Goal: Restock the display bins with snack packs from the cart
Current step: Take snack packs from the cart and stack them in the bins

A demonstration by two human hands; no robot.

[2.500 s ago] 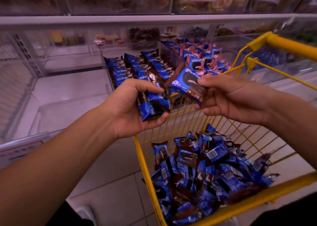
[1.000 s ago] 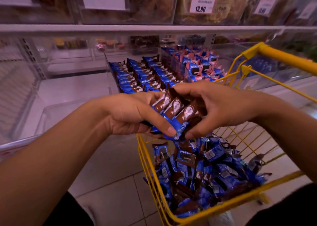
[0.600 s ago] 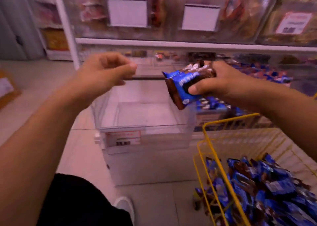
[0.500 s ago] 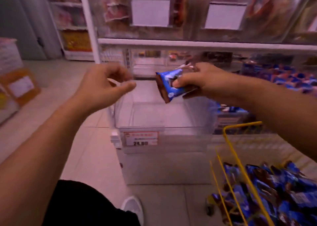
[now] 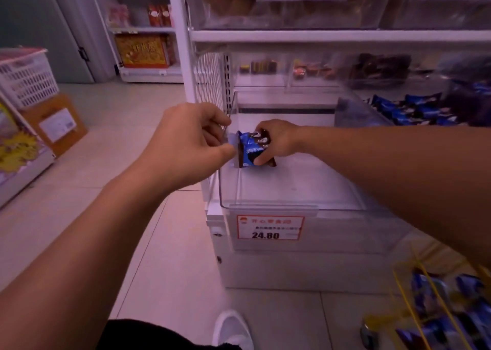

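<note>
My right hand (image 5: 276,140) grips a small stack of blue and brown snack packs (image 5: 252,149) and holds it low inside the clear display bin (image 5: 292,201), near the bin's left wall. My left hand (image 5: 186,142) is at the top edge of that left wall, fingers curled; whether it pinches the wall I cannot tell. The bin holds no other packs that I can see. The yellow wire cart (image 5: 435,312) with several more blue packs sits blurred at the bottom right.
A red price tag reading 24.80 (image 5: 269,227) hangs on the bin's front. The neighbouring bin to the right holds rows of blue packs (image 5: 409,108). A white shelf post (image 5: 183,57) stands left of the bin. A cardboard box (image 5: 53,124) and white basket (image 5: 26,76) stand far left.
My right hand has carried the stack of packs from above the cart leftward and down into the clear bin. My left hand let go of the packs and moved to the bin's left wall.
</note>
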